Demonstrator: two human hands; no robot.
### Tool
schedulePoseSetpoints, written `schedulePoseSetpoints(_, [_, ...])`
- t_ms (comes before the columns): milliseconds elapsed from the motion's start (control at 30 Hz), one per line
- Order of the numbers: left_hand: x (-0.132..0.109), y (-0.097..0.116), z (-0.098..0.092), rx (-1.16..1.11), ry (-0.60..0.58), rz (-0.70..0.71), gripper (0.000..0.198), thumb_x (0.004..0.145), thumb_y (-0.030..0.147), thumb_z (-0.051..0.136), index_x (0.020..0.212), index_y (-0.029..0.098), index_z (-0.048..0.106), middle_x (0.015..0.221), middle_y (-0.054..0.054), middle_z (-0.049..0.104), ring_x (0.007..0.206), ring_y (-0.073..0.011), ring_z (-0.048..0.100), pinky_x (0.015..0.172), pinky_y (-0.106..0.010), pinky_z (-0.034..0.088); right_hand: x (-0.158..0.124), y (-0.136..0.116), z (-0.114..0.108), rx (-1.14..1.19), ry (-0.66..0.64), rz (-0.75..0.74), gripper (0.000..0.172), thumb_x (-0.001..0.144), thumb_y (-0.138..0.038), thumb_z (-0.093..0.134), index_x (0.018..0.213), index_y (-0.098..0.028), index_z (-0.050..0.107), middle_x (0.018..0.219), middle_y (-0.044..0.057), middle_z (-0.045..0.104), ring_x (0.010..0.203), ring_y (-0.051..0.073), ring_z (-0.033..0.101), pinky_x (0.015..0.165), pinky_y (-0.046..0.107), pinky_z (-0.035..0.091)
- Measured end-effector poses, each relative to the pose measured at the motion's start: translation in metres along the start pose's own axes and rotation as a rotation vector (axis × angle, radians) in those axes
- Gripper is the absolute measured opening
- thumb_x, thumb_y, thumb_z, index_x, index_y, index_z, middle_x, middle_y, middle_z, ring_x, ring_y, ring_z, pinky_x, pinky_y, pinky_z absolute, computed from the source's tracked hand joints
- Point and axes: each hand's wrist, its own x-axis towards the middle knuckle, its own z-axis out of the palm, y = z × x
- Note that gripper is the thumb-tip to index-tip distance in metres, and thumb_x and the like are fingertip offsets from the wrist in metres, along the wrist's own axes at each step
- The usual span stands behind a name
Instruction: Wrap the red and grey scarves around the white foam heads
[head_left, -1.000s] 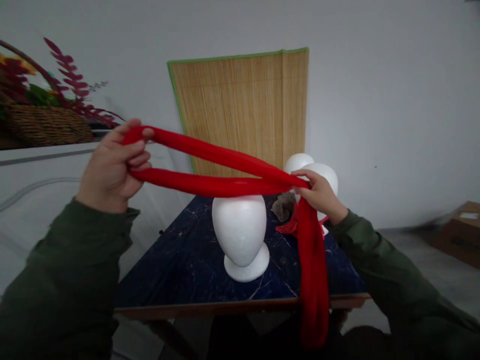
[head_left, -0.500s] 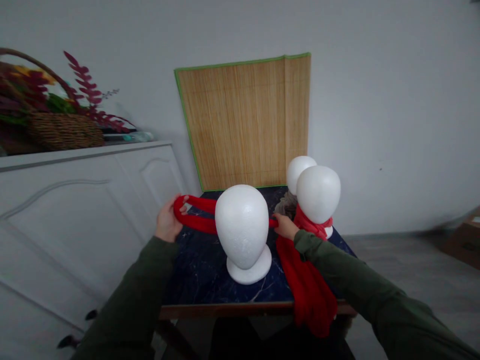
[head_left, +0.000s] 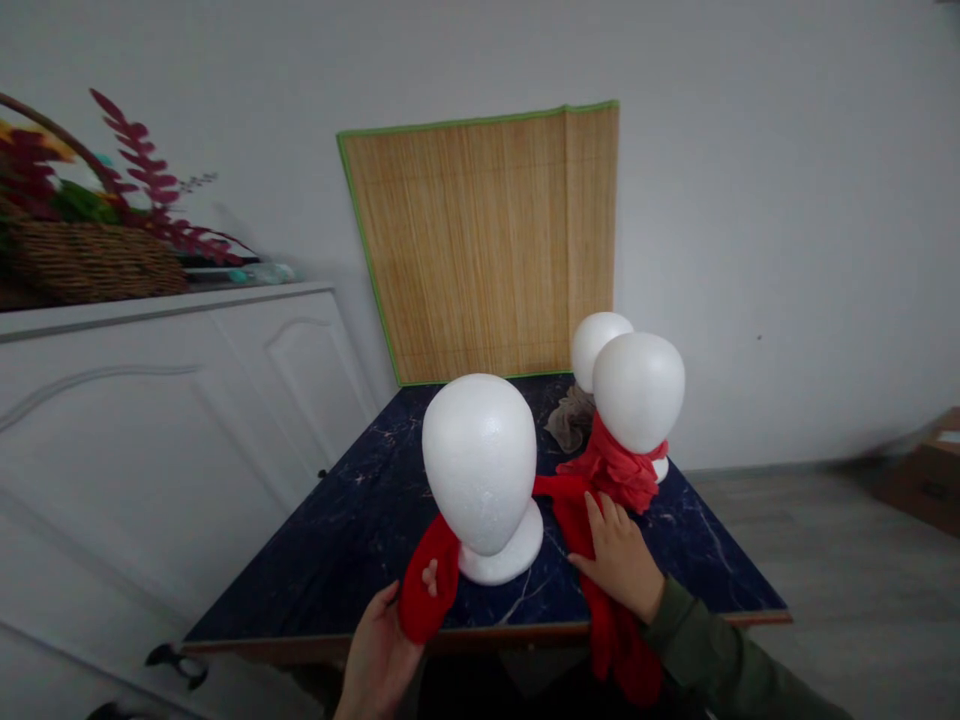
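Observation:
A white foam mannequin head [head_left: 481, 462] stands near the front of a dark blue marbled table [head_left: 360, 520]. A red scarf [head_left: 427, 575] is looped behind its neck. My left hand [head_left: 380, 655] grips the scarf's left end below the head, fingers poking through the fabric. The right part of the scarf [head_left: 607, 620] hangs over the table's front edge, with my right hand [head_left: 619, 560] resting on it. A second foam head [head_left: 639, 390] behind wears another red scarf [head_left: 619, 470].
A third foam head [head_left: 592, 335] and a brownish cloth [head_left: 568, 418] sit at the back of the table. A bamboo mat [head_left: 487, 240] leans on the wall. A white cabinet [head_left: 150, 420] at left carries a flower basket [head_left: 82, 250]. A cardboard box [head_left: 926, 465] lies right.
The scarf, first held stretched high above the head, came down behind it and round the neck. Both hands pulled the ends toward me, down to the table's front edge.

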Motion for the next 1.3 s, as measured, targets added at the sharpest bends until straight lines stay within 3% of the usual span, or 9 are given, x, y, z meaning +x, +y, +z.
schedulePoseSetpoints(133, [-0.002, -0.007, -0.007, 0.003, -0.052, 0.089, 0.05, 0.084, 0.019, 0.03, 0.132, 0.003, 0.03, 0.1, -0.022, 0.063, 0.089, -0.0254, 0.063, 0.076, -0.039, 0.053, -0.021, 0.013, -0.009, 0.016, -0.118, 0.117, 0.046, 0.075, -0.038, 0.049, 0.108, -0.006, 0.052, 0.099, 0.02, 0.055, 0.089, 0.03, 0.055, 0.077, 0.038, 0.042])
schedulePoseSetpoints(267, [-0.004, -0.013, -0.007, 0.013, -0.189, 0.097, 0.049, 0.084, 0.016, 0.024, 0.132, 0.009, 0.032, 0.109, -0.017, 0.061, 0.099, -0.0217, 0.059, 0.083, -0.033, 0.05, -0.027, 0.02, -0.018, 0.26, -0.251, 0.139, 0.022, 0.078, -0.027, 0.045, 0.091, -0.012, 0.054, 0.084, 0.013, 0.06, 0.08, 0.025, 0.058, 0.073, 0.035, 0.043])
schedulePoseSetpoints(400, [-0.004, -0.022, 0.004, 0.133, -0.164, -0.005, 0.046, 0.083, 0.009, 0.027, 0.126, 0.012, 0.043, 0.103, -0.016, 0.064, 0.09, -0.0192, 0.063, 0.079, -0.03, 0.051, -0.028, 0.004, -0.026, 0.762, -0.173, 0.124, 0.029, 0.075, -0.029, 0.052, 0.1, -0.016, 0.045, 0.098, 0.009, 0.057, 0.092, 0.021, 0.055, 0.084, 0.033, 0.04])
schedulePoseSetpoints(533, [-0.003, -0.031, 0.015, 0.455, -0.093, 0.018, 0.036, 0.078, 0.005, 0.047, 0.11, 0.016, 0.057, 0.095, -0.009, 0.066, 0.078, -0.0146, 0.064, 0.071, -0.023, 0.052, -0.026, -0.03, -0.029, 1.271, -0.16, 0.148, 0.031, 0.074, -0.031, 0.055, 0.099, -0.019, 0.04, 0.092, 0.003, 0.056, 0.082, 0.017, 0.056, 0.075, 0.031, 0.045])
schedulePoseSetpoints(667, [0.001, -0.039, 0.022, 0.86, -0.205, 0.029, 0.031, 0.068, 0.011, 0.063, 0.099, 0.015, 0.062, 0.098, -0.009, 0.065, 0.073, -0.0151, 0.062, 0.063, -0.023, 0.05, -0.017, -0.064, -0.021, 1.505, -0.199, 0.067, 0.028, 0.069, -0.024, 0.06, 0.093, -0.019, 0.044, 0.091, 0.002, 0.058, 0.082, 0.016, 0.057, 0.075, 0.03, 0.046])
schedulePoseSetpoints(867, [0.005, -0.046, 0.031, 1.302, -0.389, 0.164, 0.032, 0.066, 0.022, 0.064, 0.097, 0.015, 0.063, 0.097, -0.01, 0.065, 0.089, -0.0232, 0.058, 0.088, -0.038, 0.042, -0.02, -0.096, -0.007, 1.472, -0.316, 0.028, 0.02, 0.072, -0.019, 0.05, 0.091, -0.017, 0.054, 0.091, 0.004, 0.061, 0.083, 0.017, 0.057, 0.078, 0.033, 0.044])
schedulePoseSetpoints(967, [0.007, -0.05, 0.031, 1.424, -0.418, 0.242, 0.028, 0.066, 0.026, 0.061, 0.092, 0.016, 0.065, 0.1, -0.009, 0.065, 0.095, -0.025, 0.056, 0.094, -0.039, 0.037, -0.028, -0.1, -0.011, 1.303, -0.258, -0.015, 0.025, 0.074, -0.027, 0.051, 0.095, -0.017, 0.057, 0.097, 0.006, 0.059, 0.09, 0.019, 0.054, 0.083, 0.034, 0.041])
schedulePoseSetpoints(1100, [0.011, -0.057, 0.029, 1.484, -0.382, 0.437, 0.027, 0.069, 0.023, 0.055, 0.093, 0.016, 0.063, 0.103, -0.009, 0.064, 0.098, -0.0243, 0.055, 0.092, -0.037, 0.038, -0.031, -0.1, -0.017, 1.015, -0.15, -0.115, 0.048, 0.06, -0.029, 0.067, 0.104, -0.017, 0.052, 0.101, 0.007, 0.057, 0.09, 0.02, 0.053, 0.08, 0.031, 0.041])
schedulePoseSetpoints(1300, [0.007, -0.029, 0.025, 1.524, -0.099, 0.586, 0.025, 0.064, 0.028, 0.058, 0.084, 0.015, 0.063, 0.086, -0.007, 0.067, 0.08, -0.0242, 0.06, 0.077, -0.035, 0.046, -0.014, -0.075, -0.005, 0.785, -0.066, -0.061, 0.023, 0.07, -0.012, 0.045, 0.091, -0.018, 0.051, 0.073, 0.001, 0.059, 0.065, 0.014, 0.055, 0.061, 0.024, 0.039])
